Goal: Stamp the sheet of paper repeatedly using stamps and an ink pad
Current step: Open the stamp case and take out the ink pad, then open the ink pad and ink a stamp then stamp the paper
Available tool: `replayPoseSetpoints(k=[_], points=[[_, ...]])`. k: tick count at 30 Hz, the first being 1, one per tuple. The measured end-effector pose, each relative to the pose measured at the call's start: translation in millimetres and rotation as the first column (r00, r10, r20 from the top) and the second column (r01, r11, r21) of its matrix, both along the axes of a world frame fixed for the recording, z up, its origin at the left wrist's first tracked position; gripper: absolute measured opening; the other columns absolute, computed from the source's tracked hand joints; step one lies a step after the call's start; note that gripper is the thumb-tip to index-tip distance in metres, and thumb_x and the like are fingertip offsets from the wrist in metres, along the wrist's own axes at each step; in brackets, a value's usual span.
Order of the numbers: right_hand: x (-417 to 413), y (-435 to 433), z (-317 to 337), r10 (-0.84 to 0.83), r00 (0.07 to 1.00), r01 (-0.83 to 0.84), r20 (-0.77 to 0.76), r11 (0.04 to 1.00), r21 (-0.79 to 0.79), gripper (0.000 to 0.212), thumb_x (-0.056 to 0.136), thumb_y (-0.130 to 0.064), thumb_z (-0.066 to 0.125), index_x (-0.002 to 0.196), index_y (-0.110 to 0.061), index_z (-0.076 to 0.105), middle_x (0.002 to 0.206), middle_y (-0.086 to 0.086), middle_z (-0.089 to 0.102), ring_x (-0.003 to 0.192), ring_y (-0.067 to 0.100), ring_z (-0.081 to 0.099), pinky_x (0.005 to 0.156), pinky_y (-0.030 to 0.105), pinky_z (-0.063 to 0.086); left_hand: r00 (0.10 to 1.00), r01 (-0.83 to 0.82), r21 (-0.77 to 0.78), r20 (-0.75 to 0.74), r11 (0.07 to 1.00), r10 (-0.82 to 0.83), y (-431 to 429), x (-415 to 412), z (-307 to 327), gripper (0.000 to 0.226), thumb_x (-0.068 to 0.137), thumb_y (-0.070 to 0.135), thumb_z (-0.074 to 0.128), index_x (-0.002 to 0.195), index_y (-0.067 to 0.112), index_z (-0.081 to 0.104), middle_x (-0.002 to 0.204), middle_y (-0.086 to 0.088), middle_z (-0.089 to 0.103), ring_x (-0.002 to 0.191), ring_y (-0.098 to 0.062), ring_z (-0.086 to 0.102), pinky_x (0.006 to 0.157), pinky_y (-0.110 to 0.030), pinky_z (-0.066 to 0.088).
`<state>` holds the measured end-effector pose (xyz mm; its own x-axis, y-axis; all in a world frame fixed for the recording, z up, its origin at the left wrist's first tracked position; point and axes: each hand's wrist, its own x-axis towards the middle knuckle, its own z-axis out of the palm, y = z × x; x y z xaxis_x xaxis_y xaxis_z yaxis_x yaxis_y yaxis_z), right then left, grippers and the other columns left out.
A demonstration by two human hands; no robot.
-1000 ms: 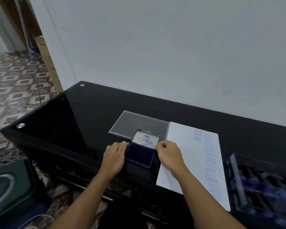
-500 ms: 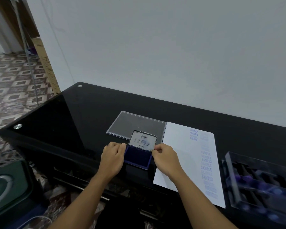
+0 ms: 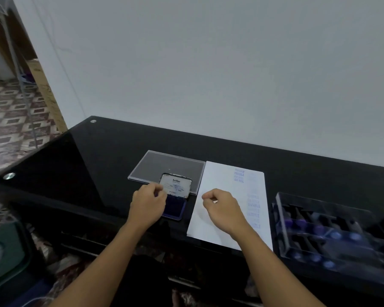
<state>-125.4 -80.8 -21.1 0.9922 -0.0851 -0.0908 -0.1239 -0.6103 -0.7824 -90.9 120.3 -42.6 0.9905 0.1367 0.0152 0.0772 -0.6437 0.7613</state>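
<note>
— How far along is the stamping?

— Partway, I'd say. The sheet of paper (image 3: 217,176) lies under the right hand (image 3: 222,209). A column of faint blue impressions (image 3: 253,202) runs down it just to that hand's right, with "FRAGILE" and "SAMPLE" readable among them. The part of the sheet beneath and to the left of the hand is bare.

— Is a stamp in hand?

— No. The right hand's fingers are curled in with the thumb against the forefinger, and nothing shows in them. The stamps (image 3: 335,235) sit in a dark rack (image 3: 279,218) well to its right, too blurred to count.

— And the ink pad?

— The ink pad (image 3: 175,208) sits between the two hands, open, with its lid standing up just beyond the left hand's knuckles. The left hand (image 3: 147,204) curls around the lid's left edge and seems to pinch it. A clear plastic cover (image 3: 164,165) lies flat behind the pad on the black table (image 3: 98,162).

— What's left?

— By my reckoning, fetch a stamp, ink it, and fill the bare paper.
</note>
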Motion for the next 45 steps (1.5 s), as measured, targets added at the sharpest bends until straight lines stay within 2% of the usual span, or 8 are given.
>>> replayPoseSetpoints(k=[5,10,16,25,30,33,39,45], points=[[-27.8,-42.2,10.9,-0.057,0.998,0.056,0.029,0.998,0.029,0.023,0.100,-0.019,0.052,0.113,-0.019,0.070,0.112,-0.012,0.065,0.104,0.005,0.058,0.077,0.012,0.041,0.985,0.153,-0.046,0.085,0.987,-0.149,-62.0,-17.7,28.6,0.020,0.096,0.016,0.053,0.101,0.005,0.069,0.092,-0.006,0.067,0.087,-0.023,0.062,0.081,-0.037,0.051],[-56.5,-90.8,20.5,-0.169,0.984,0.168,0.051,0.985,0.029,0.021,0.096,-0.020,0.053,0.105,-0.021,0.073,0.106,-0.016,0.068,0.098,0.003,0.061,0.072,0.014,0.043,0.948,0.308,-0.052,0.104,0.950,-0.301,-116.8,-29.9,35.0,0.027,0.098,0.027,0.051,0.122,0.020,0.061,0.120,0.006,0.059,0.108,-0.012,0.055,0.093,-0.029,0.045],[-89.9,-145.5,30.3,-0.295,0.953,0.295,0.072,0.955,0.002,0.017,0.096,-0.021,0.055,0.094,-0.023,0.072,0.085,-0.011,0.070,0.073,0.006,0.063,0.059,0.020,0.043,0.896,0.435,-0.040,0.120,0.899,-0.428,-179.1,-48.6,36.2,0.025,0.100,0.029,0.050,0.121,0.021,0.060,0.124,0.006,0.058,0.106,-0.007,0.051,0.090,-0.023,0.039],[-115.6,-204.6,29.7,-0.407,0.912,0.410,0.049,0.909,-0.073,0.015,0.096,-0.019,0.057,0.091,-0.022,0.071,0.084,-0.008,0.070,0.076,0.011,0.063,0.060,0.022,0.045,0.805,0.580,0.061,0.108,0.812,-0.583,-249.7,-73.7,18.7,0.029,0.096,0.026,0.049,0.121,0.021,0.062,0.123,0.006,0.056,0.117,-0.011,0.047,0.091,-0.019,0.033],[-115.7,-217.6,21.3,-0.372,0.928,0.345,-0.033,0.888,-0.303,0.022,0.095,-0.020,0.048,0.090,-0.022,0.069,0.086,-0.003,0.072,0.080,0.017,0.065,0.067,0.031,0.054,0.743,0.647,0.193,0.056,0.738,-0.666,-269.6,-74.5,-2.5,0.036,0.097,0.029,0.043,0.127,0.018,0.058,0.143,0.004,0.046,0.137,-0.018,0.036,0.109,-0.031,0.034],[-114.5,-218.9,17.2,-0.313,0.939,0.226,-0.141,0.874,-0.430,0.024,0.094,-0.023,0.046,0.096,-0.021,0.069,0.097,0.003,0.071,0.091,0.022,0.064,0.079,0.037,0.056,0.712,0.683,0.271,-0.039,0.679,-0.701,-272.4,-80.7,-10.1,0.050,0.102,0.034,0.037,0.150,0.020,0.036,0.162,0.002,0.021,0.151,-0.019,0.012,0.121,-0.042,0.022],[-108.9,-210.3,11.9,-0.251,0.919,0.012,-0.303,0.788,-0.616,0.042,0.096,-0.041,0.041,0.122,-0.018,0.064,0.131,0.013,0.060,0.125,0.030,0.049,0.100,0.044,0.047,0.714,0.670,0.317,-0.029,0.671,-0.699,-270.7,-86.7,-23.0,0.054,0.105,0.036,0.029,0.156,0.025,0.018,0.165,0.008,0.008,0.151,-0.018,0.004,0.121,-0.043,0.021],[-106.7,-204.7,16.8,-0.258,0.896,-0.032,-0.362,0.774,-0.632,0.046,0.100,-0.042,0.036,0.128,-0.016,0.061,0.142,0.016,0.052,0.136,0.032,0.038,0.107,0.047,0.039,0.717,0.668,0.306,-0.020,0.678,-0.697,-270.3,-85.5,-25.4,0.053,0.104,0.037,0.029,0.156,0.028,0.019,0.165,0.010,0.008,0.151,-0.018,0.005,0.119,-0.045,0.023]])
